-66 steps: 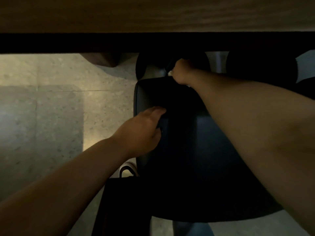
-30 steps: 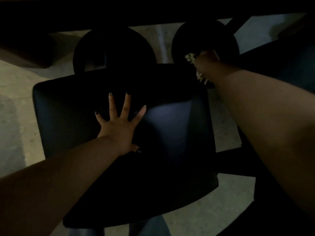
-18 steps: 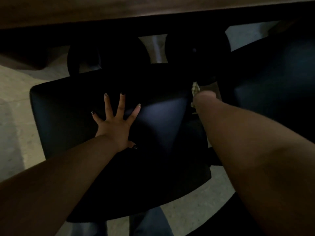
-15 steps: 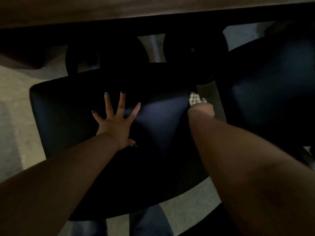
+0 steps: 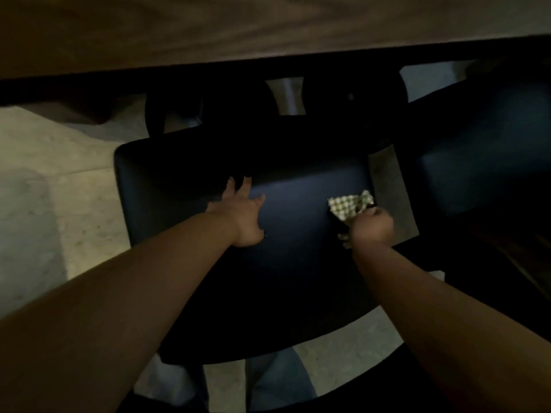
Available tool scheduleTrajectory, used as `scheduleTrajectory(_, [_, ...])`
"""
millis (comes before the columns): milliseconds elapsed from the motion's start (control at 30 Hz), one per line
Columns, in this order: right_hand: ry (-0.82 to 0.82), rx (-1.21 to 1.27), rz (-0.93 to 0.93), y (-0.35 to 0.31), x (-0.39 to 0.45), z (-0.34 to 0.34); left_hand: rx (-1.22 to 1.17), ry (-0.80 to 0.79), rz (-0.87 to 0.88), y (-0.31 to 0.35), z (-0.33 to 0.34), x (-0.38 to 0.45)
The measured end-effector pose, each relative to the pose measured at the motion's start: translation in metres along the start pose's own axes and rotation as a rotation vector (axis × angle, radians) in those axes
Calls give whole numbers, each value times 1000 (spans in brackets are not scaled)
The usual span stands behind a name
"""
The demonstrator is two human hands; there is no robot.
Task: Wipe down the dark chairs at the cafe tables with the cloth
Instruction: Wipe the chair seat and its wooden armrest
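A: What is seen at the left of the dark chair seat [image 5: 298, 248]?

B: The left hand [image 5: 243, 217] is laid flat on the seat, nearer its left half, fingers straight and spread toward the far edge. Nothing is held; the seat is only pressed, likely to steady it.

A: And to the right?

B: The checked cloth [image 5: 348, 205] is bunched in the right hand [image 5: 371, 229], whose grip is closed around it. The cloth is pressed to the seat close to its right edge, spilling out on the far side of the fist.

A: Which way is the unwiped seat judged to lie?

B: Leftward from the cloth, across the seat's long axis toward the resting hand. The right hand is much the nearer. A second dark chair [image 5: 477, 162] is seen further right, beyond a strip of floor [image 5: 390, 186].
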State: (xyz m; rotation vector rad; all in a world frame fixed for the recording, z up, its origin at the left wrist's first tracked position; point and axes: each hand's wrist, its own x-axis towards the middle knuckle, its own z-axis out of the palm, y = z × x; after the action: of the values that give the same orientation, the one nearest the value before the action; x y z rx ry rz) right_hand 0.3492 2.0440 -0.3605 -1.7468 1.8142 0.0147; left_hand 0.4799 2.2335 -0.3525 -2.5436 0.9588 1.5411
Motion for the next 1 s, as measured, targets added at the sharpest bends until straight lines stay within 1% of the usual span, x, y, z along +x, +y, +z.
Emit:
scheduleTrajectory(33, [-61,47,-30,-5,-11,2,-113,-1,7,-4,-1,-8])
scheduleTrajectory(100, [-240,159,-45,-19,-44,-3,-406,52,-14,-13,-1,-25])
scheduleTrajectory(167, [-467,371,-7,-32,-77,-15,-791,87,-93,-20,-3,-43])
scheduleTrajectory(233, [-737,534,80,-45,-105,-27,-1157,38,-126,-25,-8,-62])
scheduleTrajectory(267, [-855,606,142,-49,-115,-32,-1278,24,-117,-28,-11,-71])
scheduleTrajectory(300, [-959,680,207,-51,-123,-37,-1350,31,-92,-29,-14,-79])
scheduleTrajectory(367, [-1120,814,312,-54,-140,-45,-1399,73,-2,-27,-26,-93])
scheduleTrajectory(433, [-1204,917,332,-54,-155,-46,-1407,116,96,-21,-37,-104])
scheduleTrajectory(467, [-1226,930,319,-53,-159,-44,-1391,141,126,-18,-41,-106])
scheduleTrajectory(500, [-1236,914,299,-52,-162,-42,-1363,165,138,-17,-44,-108])
scheduleTrajectory(567, [-1205,843,252,-52,-161,-40,-1312,198,148,-16,-44,-109])
scheduleTrajectory(667, [-1187,822,222,-56,-153,-37,-1280,245,156,-19,-41,-110])
scheduleTrajectory(700, [-1166,799,186,-57,-151,-37,-1259,275,147,-20,-41,-110])
scheduleTrajectory(733, [-1114,734,107,-58,-149,-37,-1241,310,144,-22,-42,-109])
scheduleTrajectory(767, [-1029,628,-17,-58,-147,-37,-1228,344,148,-23,-43,-108])
scheduleTrajectory(867, [-658,212,-583,-55,-142,-36,-1223,419,195,-24,-45,-105])
scheduleTrajectory(900, [-570,132,-727,-55,-141,-35,-1220,425,218,-23,-45,-105])
scheduleTrajectory(933, [-517,104,-808,-55,-141,-34,-1204,425,237,-23,-46,-104])
scheduleTrajectory(1000, [-471,136,-854,-55,-138,-33,-1184,409,253,-25,-47,-104])
